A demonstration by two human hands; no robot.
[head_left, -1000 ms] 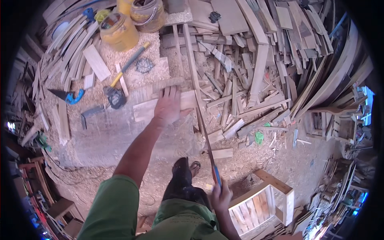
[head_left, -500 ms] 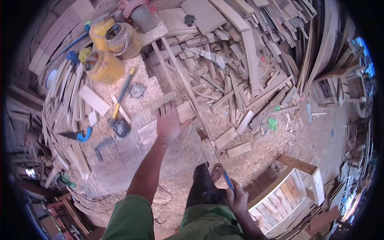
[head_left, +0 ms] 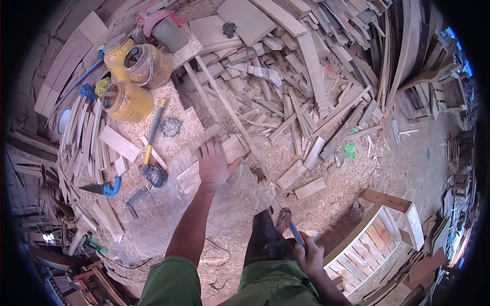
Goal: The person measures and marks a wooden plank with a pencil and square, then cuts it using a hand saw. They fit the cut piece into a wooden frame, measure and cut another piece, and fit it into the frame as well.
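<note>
My left hand (head_left: 213, 164) lies flat with its fingers spread on a short pale board (head_left: 189, 178), pressing it against the worktable (head_left: 168, 217). A narrow wooden strip (head_left: 195, 144) lies just beyond the board, by the fingertips. Low on the right, beside my dark trouser leg, my right hand (head_left: 309, 255) is closed round a slim blue tool (head_left: 295, 233). Its kind is not clear. Left of my left hand are a hammer (head_left: 153, 175) with a yellow and grey handle, a dark metal square (head_left: 136, 200) and a blue-handled saw (head_left: 110, 187).
Yellow plastic tubs (head_left: 128, 103) stand at the table's far left, near a wood stack (head_left: 92, 127). Offcuts (head_left: 286, 102) are heaped beyond the table. A slatted wooden frame (head_left: 365, 239) stands at the lower right. A cable (head_left: 220, 250) trails over the shavings near my legs.
The view has shifted slightly. My left hand stays flat on the board. My right hand, still round the blue tool, sits slightly farther right in the picture.
</note>
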